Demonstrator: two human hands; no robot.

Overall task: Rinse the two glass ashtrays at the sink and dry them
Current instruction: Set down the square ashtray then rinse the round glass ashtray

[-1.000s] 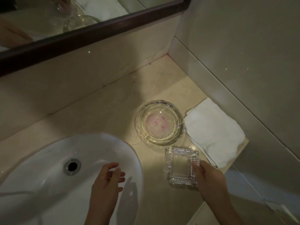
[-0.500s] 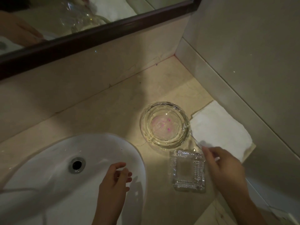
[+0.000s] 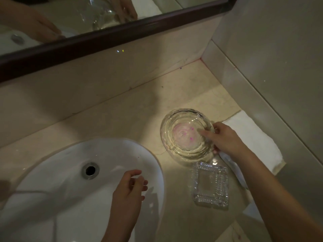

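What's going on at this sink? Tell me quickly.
A person is cleaning two glass ashtrays. The right hand grips the rim of the round ashtray, which shows pink stains inside and sits on the counter. The square ashtray lies untouched nearby, beside a white towel. The left hand hovers empty over the sink.

Counter (image 3: 132, 109): beige stone, set into a corner under a mirror frame.
Basin (image 3: 52, 198): white, set at the left.
Round ashtray (image 3: 185, 135): stood near the middle, pink marks inside.
Square ashtray (image 3: 210, 186): laid just in front of it.
Towel (image 3: 253, 142): white, folded, laid at the right edge.
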